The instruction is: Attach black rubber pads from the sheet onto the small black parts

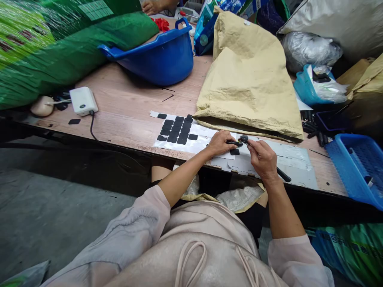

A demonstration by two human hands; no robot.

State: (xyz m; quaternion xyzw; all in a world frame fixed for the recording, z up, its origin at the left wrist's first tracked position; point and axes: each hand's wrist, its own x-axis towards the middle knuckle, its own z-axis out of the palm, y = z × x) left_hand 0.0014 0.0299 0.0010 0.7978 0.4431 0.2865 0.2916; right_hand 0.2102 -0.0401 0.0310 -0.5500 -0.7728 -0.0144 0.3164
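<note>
My left hand point(220, 142) rests on a white backing sheet point(203, 139) near the table's front edge, its fingers pinched on a thin black stick-like part point(233, 142). My right hand point(261, 158) is closed on a small dark rounded piece point(243, 138) held against the tip of that part. One black pad point(234, 152) lies just below the two hands. Several black rounded square pads point(178, 129) sit in rows on the sheet to the left. A black tool point(283, 175) pokes out from under my right wrist.
A tan paper sack point(249, 75) lies behind the hands. A blue tub point(161, 56) and green bags point(60, 44) stand at back left, a white adapter point(83, 100) at left. A blue basket point(356, 167) sits at right. Another person's hand point(151, 6) shows at the top.
</note>
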